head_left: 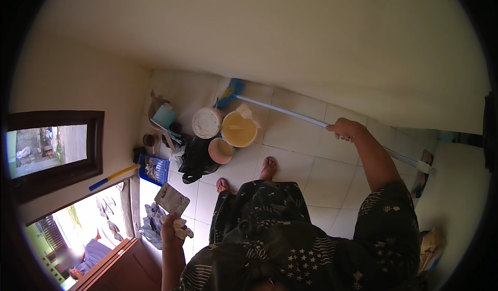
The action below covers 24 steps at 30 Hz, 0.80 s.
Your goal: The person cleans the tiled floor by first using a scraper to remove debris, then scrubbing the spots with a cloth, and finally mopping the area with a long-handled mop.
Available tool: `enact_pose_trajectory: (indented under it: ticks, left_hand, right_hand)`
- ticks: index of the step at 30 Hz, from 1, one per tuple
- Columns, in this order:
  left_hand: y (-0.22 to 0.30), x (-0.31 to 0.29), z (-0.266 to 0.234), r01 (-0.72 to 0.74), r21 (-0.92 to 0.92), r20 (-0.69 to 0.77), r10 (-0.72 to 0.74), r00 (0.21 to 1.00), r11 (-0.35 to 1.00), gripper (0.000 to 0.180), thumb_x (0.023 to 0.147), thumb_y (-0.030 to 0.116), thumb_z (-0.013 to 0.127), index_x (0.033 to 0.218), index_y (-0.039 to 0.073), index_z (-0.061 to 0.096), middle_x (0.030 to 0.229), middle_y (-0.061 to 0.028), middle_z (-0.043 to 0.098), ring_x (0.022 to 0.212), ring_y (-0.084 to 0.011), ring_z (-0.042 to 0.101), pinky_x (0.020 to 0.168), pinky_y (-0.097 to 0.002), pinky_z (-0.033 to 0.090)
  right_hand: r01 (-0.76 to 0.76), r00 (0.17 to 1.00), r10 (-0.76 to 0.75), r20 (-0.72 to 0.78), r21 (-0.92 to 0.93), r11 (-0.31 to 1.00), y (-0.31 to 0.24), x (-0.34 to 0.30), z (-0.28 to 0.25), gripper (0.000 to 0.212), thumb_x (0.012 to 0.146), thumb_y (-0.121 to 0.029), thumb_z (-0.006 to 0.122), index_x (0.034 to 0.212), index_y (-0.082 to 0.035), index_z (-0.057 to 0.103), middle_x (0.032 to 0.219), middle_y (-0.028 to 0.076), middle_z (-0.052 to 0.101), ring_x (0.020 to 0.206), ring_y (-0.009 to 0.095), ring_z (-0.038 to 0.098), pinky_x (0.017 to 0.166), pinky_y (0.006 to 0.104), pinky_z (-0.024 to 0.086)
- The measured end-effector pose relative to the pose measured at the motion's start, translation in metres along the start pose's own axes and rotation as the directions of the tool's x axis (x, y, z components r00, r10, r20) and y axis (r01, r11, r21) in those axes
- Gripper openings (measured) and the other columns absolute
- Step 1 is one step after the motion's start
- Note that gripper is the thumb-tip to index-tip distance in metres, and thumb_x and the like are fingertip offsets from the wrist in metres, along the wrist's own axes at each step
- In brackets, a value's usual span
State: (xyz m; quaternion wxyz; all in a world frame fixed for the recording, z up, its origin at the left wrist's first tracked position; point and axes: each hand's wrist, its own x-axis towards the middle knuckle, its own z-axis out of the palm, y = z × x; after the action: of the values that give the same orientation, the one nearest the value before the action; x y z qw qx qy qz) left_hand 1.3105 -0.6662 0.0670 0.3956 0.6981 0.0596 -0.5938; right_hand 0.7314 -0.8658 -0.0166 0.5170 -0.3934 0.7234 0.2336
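My right hand (345,129) is closed around a long pale pole (290,113), held low along the wall. One end of the pole meets a blue and yellowish piece (231,91), whose kind I cannot make out, on the floor by the wall. Behind my forearm the pole continues to the right. In my left hand (170,233) is a wide flat scraper (172,200) with a stained blade, and a crumpled whitish wad (181,228) is pressed against it. On the tiles ahead stand a bucket of pale yellow liquid (238,130) and a white-topped bucket (206,123).
A pinkish tub (220,151) and a black plastic bag (194,161) lie near my feet. Farther left are a light-blue dipper (164,116), a blue tray (154,170) and grey plastic bags (151,223). Outside the doorway at lower left is a person (93,257).
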Motion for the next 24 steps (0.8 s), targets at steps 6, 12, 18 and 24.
enact_pose_trajectory:
  ticks: [6,12,18,24]
  left_hand:
    - [0.011,-0.014,0.036,-0.059,0.048,0.027,0.058,0.998,0.997,0.012,0.082,0.016,0.052,0.088,0.006,0.048,0.065,-0.009,0.055,0.047,-0.0201,0.053,0.04,-0.0345,0.046]
    - [0.01,0.003,0.034,-0.026,0.147,0.052,0.019,0.998,0.989,0.014,0.082,0.016,0.053,0.089,0.005,0.048,0.066,-0.0087,0.055,0.047,-0.0192,0.053,0.039,-0.0336,0.046]
    - [0.013,0.023,0.038,0.0,0.112,0.216,-0.025,0.976,0.994,0.014,0.08,0.014,0.055,0.09,0.005,0.048,0.066,-0.0084,0.054,0.049,-0.0188,0.054,0.041,-0.0316,0.046]
    - [0.008,0.032,0.022,0.041,0.113,0.421,-0.085,0.903,0.993,0.016,0.081,0.013,0.056,0.092,0.005,0.047,0.066,-0.0075,0.055,0.048,-0.0179,0.054,0.041,-0.0316,0.047]
  right_hand:
    - [-0.14,0.988,0.148,-0.04,0.152,0.978,0.083,-0.047,0.017,0.054,0.08,-0.05,0.055,0.063,0.001,0.055,0.046,0.004,0.04,0.037,0.013,0.036,0.035,0.0293,0.029]
    - [-0.296,0.951,0.309,0.014,0.331,0.896,0.162,-0.102,0.068,0.056,0.079,-0.052,0.054,0.07,0.002,0.06,0.05,0.006,0.045,0.041,0.015,0.042,0.038,0.0313,0.033]
    - [-0.481,0.872,0.472,0.129,0.402,0.779,0.223,-0.203,0.173,0.054,0.084,-0.047,0.051,0.071,0.005,0.059,0.049,0.008,0.047,0.037,0.016,0.042,0.035,0.0321,0.035]
    - [-0.36,0.922,0.379,0.073,0.517,0.777,0.216,-0.302,0.259,0.041,0.083,-0.035,0.058,0.067,0.004,0.056,0.045,0.007,0.046,0.031,0.017,0.042,0.03,0.0331,0.033]
